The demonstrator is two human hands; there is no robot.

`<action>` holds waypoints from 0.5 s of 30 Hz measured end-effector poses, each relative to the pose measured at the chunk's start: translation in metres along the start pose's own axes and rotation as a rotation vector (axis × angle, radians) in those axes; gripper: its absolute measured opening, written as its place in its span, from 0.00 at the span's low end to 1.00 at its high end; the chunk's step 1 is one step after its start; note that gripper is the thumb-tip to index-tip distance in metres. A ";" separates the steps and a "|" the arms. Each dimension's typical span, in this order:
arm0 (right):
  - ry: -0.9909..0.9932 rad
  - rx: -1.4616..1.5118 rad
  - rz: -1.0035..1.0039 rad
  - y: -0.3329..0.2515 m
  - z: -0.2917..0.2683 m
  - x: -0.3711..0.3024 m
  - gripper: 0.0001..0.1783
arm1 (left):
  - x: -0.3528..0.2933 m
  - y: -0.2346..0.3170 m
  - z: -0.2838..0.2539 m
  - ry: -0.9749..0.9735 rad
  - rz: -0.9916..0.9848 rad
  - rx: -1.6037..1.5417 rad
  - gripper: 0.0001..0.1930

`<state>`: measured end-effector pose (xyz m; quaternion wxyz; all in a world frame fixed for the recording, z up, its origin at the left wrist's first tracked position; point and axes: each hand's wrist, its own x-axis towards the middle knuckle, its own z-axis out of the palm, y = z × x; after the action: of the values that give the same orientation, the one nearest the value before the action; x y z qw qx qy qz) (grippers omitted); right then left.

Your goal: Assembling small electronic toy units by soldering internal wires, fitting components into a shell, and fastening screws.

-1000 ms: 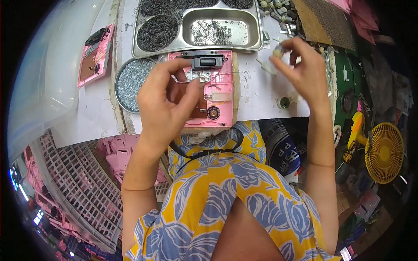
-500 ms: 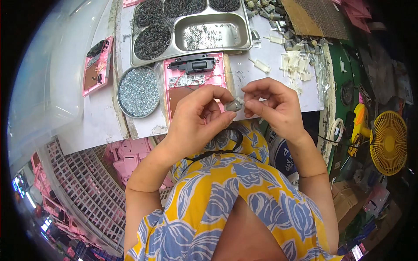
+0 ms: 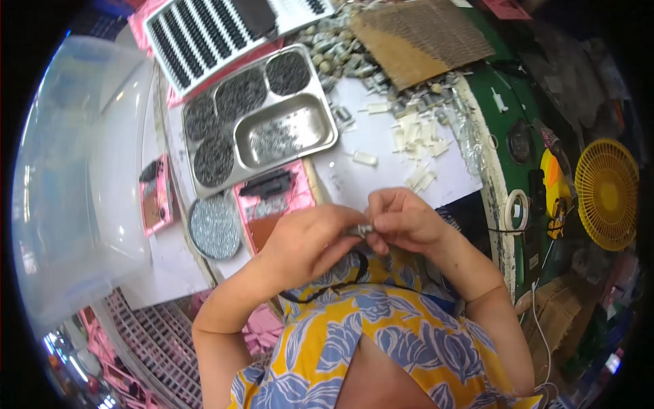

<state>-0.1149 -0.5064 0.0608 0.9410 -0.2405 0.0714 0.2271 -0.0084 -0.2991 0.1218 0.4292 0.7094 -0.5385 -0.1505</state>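
Observation:
Close in front of my chest, both hands meet around a small grey metal part like a little motor (image 3: pixel 361 230), mostly covered by the fingers. My left hand (image 3: pixel 310 238) is closed on its body. The thumb and fingers of my right hand (image 3: pixel 403 219) pinch at its other end, where a tiny pale piece is too small to make out. Just beyond my left hand lies an open pink casing (image 3: pixel 310 178) with a black part (image 3: pixel 267 184) and thin wires in it. White plastic pieces (image 3: pixel 415 133) lie loose beyond my right hand.
A metal compartment tray (image 3: pixel 327 140) holds dark and silvery small parts. Beside it stand a round dish of screws (image 3: pixel 214 228), another pink casing (image 3: pixel 157 198) and a large clear bin (image 3: pixel 61 170). Cardboard (image 3: pixel 422 37) lies near heaped grey motors (image 3: pixel 334 44); a yellow fan (image 3: pixel 606 194) stands right.
The view has tilted, so the table appears lower and a black-and-white rack shows at the back. My hands have come closer together, covering more of the grey motor.

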 end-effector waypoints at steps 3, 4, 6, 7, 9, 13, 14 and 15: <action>-0.080 0.019 -0.030 -0.006 -0.018 -0.025 0.13 | 0.036 0.006 -0.004 -0.202 0.211 0.071 0.22; -0.082 0.086 -0.105 -0.010 -0.015 -0.032 0.16 | 0.051 0.003 -0.012 -0.251 0.146 -0.013 0.22; -0.086 0.217 -0.252 -0.021 -0.004 -0.043 0.23 | 0.098 -0.019 -0.027 -0.171 0.099 -0.145 0.19; -0.103 0.197 -0.348 -0.023 -0.011 -0.046 0.32 | 0.123 -0.045 -0.033 -0.023 0.031 -0.053 0.15; -0.104 0.197 -0.402 -0.023 -0.021 -0.039 0.33 | 0.169 -0.101 -0.039 0.234 -0.194 0.066 0.11; -0.022 0.160 -0.434 -0.026 -0.031 -0.048 0.33 | 0.238 -0.151 -0.038 0.317 -0.272 0.385 0.10; 0.000 0.144 -0.426 -0.027 -0.032 -0.050 0.33 | 0.245 -0.158 -0.037 0.326 -0.283 0.393 0.10; 0.002 0.149 -0.433 -0.029 -0.032 -0.053 0.32 | 0.248 -0.159 -0.035 0.316 -0.258 0.398 0.10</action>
<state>-0.1488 -0.5654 0.0582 0.9829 -0.1803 0.0357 0.0138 0.2095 -0.4969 0.0812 0.3373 0.8569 -0.3893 0.0174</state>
